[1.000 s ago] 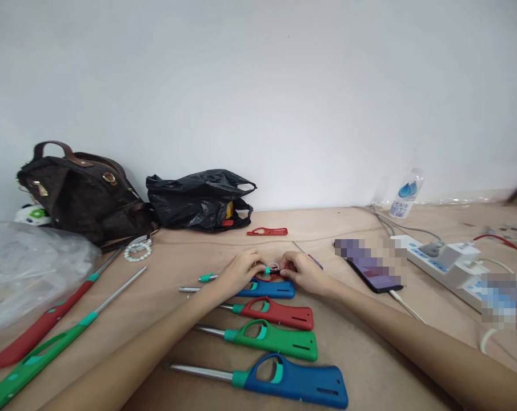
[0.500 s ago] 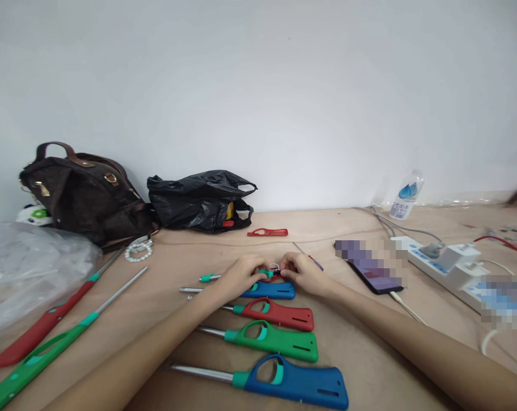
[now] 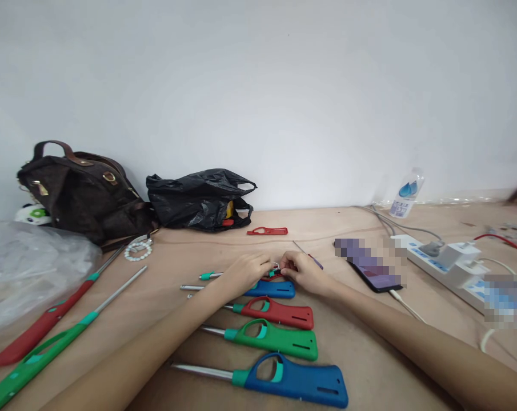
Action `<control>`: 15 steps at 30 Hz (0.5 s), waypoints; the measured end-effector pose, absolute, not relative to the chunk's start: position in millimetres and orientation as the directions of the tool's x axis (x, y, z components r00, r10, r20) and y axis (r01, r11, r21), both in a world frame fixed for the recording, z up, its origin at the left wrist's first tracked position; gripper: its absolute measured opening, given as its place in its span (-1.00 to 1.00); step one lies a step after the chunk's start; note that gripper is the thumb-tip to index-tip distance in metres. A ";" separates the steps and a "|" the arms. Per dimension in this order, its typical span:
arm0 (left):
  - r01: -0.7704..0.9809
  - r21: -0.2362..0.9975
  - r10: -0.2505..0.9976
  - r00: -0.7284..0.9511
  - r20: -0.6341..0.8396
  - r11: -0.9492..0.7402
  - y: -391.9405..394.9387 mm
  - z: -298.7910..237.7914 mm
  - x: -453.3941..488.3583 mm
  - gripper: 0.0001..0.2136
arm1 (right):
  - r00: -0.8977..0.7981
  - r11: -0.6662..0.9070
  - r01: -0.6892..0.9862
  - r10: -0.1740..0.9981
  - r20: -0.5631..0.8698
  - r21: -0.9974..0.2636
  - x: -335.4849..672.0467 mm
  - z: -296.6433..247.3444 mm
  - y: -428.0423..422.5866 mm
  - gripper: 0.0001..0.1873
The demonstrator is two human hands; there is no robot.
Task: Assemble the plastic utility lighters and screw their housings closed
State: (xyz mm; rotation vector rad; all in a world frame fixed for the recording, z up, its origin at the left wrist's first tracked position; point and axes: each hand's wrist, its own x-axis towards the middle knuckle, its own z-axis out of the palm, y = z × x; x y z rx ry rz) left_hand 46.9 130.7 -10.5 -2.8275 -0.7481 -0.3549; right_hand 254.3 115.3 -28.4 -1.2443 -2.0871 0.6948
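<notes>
My left hand point(image 3: 245, 270) and my right hand point(image 3: 301, 272) meet fingertip to fingertip over a small lighter assembly point(image 3: 275, 273) with teal, red and white-wire bits. Both hands pinch it; its metal tube with a teal collar point(image 3: 209, 276) sticks out to the left. Just below them a row of long-nosed lighters lies on the wooden table point(image 3: 189, 251): a blue one point(image 3: 269, 289), a red one point(image 3: 277, 312), a green one point(image 3: 275, 338) and a nearer blue one point(image 3: 295, 381).
A brown handbag point(image 3: 82, 191) and black plastic bag point(image 3: 200, 198) stand at the wall. A red lighter shell point(image 3: 267, 231) lies beyond my hands. Long red point(image 3: 39, 328) and green point(image 3: 35, 357) lighters lie left, beside clear plastic point(image 3: 27, 268). A phone point(image 3: 376, 273), power strip point(image 3: 447, 260) and bottle point(image 3: 406, 194) sit right.
My left hand's fingers have closed further over the small assembly, covering most of the teal part. Both hands stay in the same spot.
</notes>
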 end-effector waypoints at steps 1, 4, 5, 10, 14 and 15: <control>0.510 -0.107 0.469 0.841 0.269 -0.854 131.4 -10.3 47.1 -0.82 | -0.378 0.423 0.582 0.897 0.230 -0.694 254.4 -28.5 115.2 -0.89; 0.513 -0.056 0.489 0.840 0.234 -0.856 134.3 -9.5 47.8 -0.81 | -0.385 0.436 0.589 0.892 0.237 -0.680 254.6 -28.1 114.5 -0.89; 0.513 -0.037 0.494 0.841 0.222 -0.857 135.6 -9.0 47.9 -0.82 | -0.389 0.444 0.592 0.889 0.244 -0.673 254.7 -27.9 114.2 -0.89; 0.479 0.069 0.484 0.859 0.169 -0.875 143.4 -2.5 47.8 -0.83 | -0.400 0.463 0.585 0.879 0.260 -0.666 254.9 -28.2 114.3 -0.87; 0.431 0.074 0.437 0.888 0.143 -0.899 149.9 6.7 48.4 -0.87 | -0.376 0.446 0.569 0.888 0.264 -0.691 253.9 -29.4 114.2 -0.88; 0.416 0.071 0.422 0.896 0.137 -0.906 151.2 8.6 48.7 -0.89 | -0.368 0.442 0.565 0.891 0.267 -0.697 253.6 -29.3 113.6 -0.88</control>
